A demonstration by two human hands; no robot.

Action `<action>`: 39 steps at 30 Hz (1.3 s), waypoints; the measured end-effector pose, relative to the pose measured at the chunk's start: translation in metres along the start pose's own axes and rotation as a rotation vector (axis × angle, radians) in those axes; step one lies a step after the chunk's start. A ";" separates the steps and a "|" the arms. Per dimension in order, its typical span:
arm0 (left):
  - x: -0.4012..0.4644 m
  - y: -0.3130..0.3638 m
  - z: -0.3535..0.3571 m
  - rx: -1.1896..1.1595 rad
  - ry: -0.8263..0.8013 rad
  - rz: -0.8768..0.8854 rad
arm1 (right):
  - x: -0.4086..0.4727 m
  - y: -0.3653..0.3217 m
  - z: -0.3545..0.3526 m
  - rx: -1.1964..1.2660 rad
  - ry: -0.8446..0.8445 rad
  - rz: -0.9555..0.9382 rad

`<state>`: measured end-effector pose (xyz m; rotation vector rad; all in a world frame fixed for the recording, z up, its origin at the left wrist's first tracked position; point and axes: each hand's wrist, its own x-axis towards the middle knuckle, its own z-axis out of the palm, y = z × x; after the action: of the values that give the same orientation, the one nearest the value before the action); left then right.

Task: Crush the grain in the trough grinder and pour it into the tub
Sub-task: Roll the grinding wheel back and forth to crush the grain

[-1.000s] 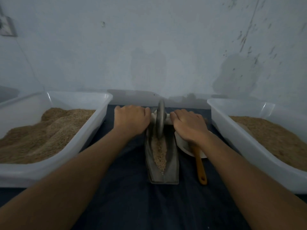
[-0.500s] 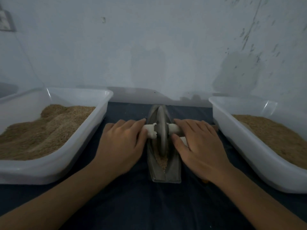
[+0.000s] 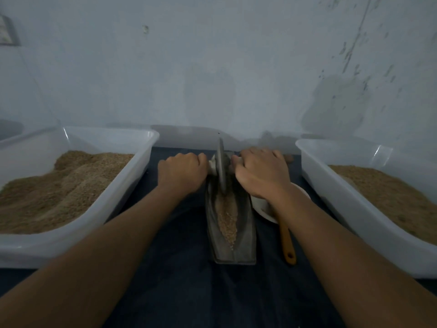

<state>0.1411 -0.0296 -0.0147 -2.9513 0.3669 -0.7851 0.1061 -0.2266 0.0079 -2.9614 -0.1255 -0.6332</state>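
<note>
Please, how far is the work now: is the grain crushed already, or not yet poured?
Done: grain lies in the trough, and both tubs already hold grain. In hand: the left hand and right hand grip the axle of the wheel at the trough's far end. Left: pouring; the trough sits on the table.
</note>
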 end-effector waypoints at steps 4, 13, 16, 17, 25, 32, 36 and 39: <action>-0.034 0.000 -0.012 -0.027 0.087 0.080 | -0.036 0.004 -0.005 0.036 0.036 -0.054; -0.103 -0.008 -0.042 -0.245 0.209 0.159 | -0.123 0.013 -0.027 0.099 0.089 -0.162; -0.088 -0.003 -0.037 -0.198 0.200 0.138 | -0.106 0.015 -0.020 0.102 0.070 -0.136; -0.078 -0.001 -0.034 -0.146 0.173 0.118 | -0.095 0.016 -0.016 0.100 0.058 -0.121; 0.015 0.009 -0.014 0.015 0.065 -0.010 | -0.014 0.018 0.007 0.098 -0.055 0.040; -0.046 0.001 -0.021 -0.132 0.174 0.069 | -0.069 0.015 -0.003 0.132 0.050 -0.077; -0.092 -0.010 -0.033 -0.244 0.191 0.168 | -0.111 0.016 -0.021 0.127 0.110 -0.165; -0.103 -0.012 -0.035 -0.277 0.212 0.191 | -0.122 0.015 -0.025 0.108 0.131 -0.200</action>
<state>0.0397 0.0070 -0.0328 -3.0196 0.8209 -1.1041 -0.0132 -0.2520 -0.0210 -2.8152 -0.4333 -0.8143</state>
